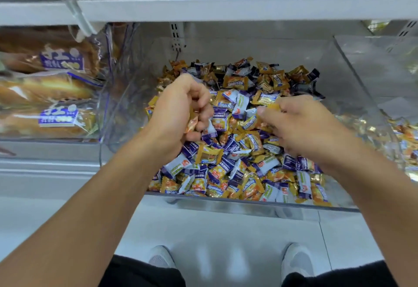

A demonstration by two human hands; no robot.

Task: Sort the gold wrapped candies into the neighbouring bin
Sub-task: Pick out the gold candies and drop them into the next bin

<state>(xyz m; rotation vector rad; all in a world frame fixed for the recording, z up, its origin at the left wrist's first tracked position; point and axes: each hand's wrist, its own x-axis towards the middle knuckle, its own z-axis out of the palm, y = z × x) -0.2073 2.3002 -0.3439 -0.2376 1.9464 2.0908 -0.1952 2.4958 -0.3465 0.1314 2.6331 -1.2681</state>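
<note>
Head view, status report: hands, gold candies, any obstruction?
Left hand grips gold wrapped candies. Right hand pinches one. Clear plastic bin still mixed. No obstruction.

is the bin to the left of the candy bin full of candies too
No, the left bin holds packaged bread loaves, while the mixed candies fill the middle bin.

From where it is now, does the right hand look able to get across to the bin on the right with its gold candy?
Probably yes. The right hand pinches a gold candy just above the pile, and the neighbouring bin looks open-topped, with only the clear divider wall between.
</note>
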